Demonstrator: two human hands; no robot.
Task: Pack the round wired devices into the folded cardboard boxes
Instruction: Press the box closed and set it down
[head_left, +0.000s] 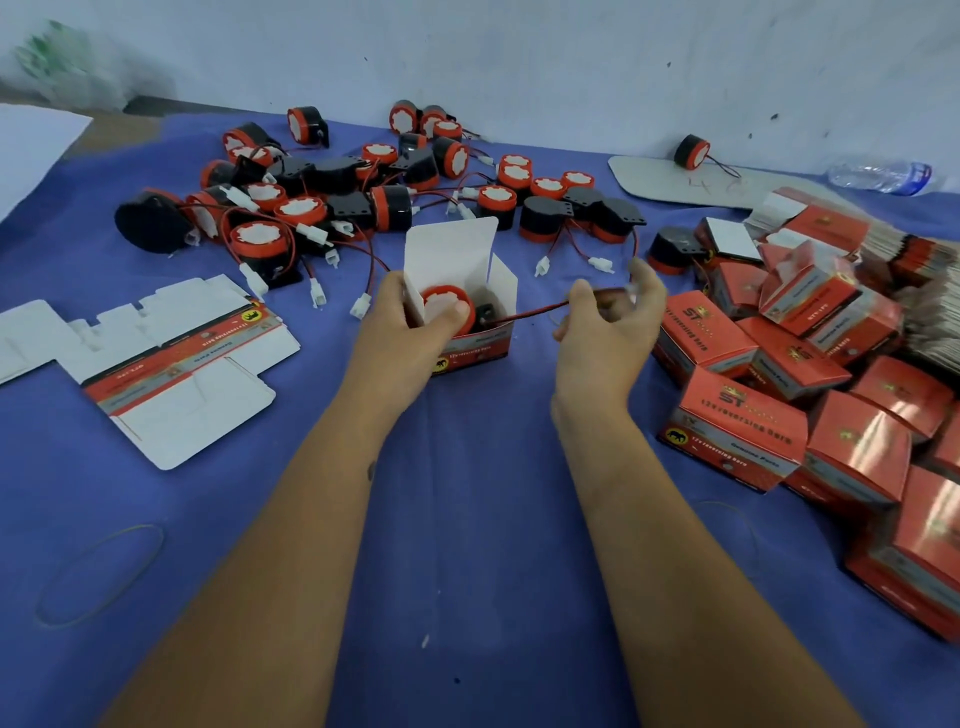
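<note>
At the middle of the blue cloth (467, 519) stands an open cardboard box (470, 306), its white lid flap upright. The left hand (410, 332) grips the box's near-left corner, thumb pressing the round wired device (448, 306) that sits inside. The device's red wire (535, 313) runs out toward 3 o'clock, where the right hand (608, 322) pinches it with curled fingers. Loose devices (363, 192) lie heaped at 12 o'clock, filled boxes (810, 395) at 3 o'clock, flat unfolded cartons (171, 364) at 9 o'clock.
</note>
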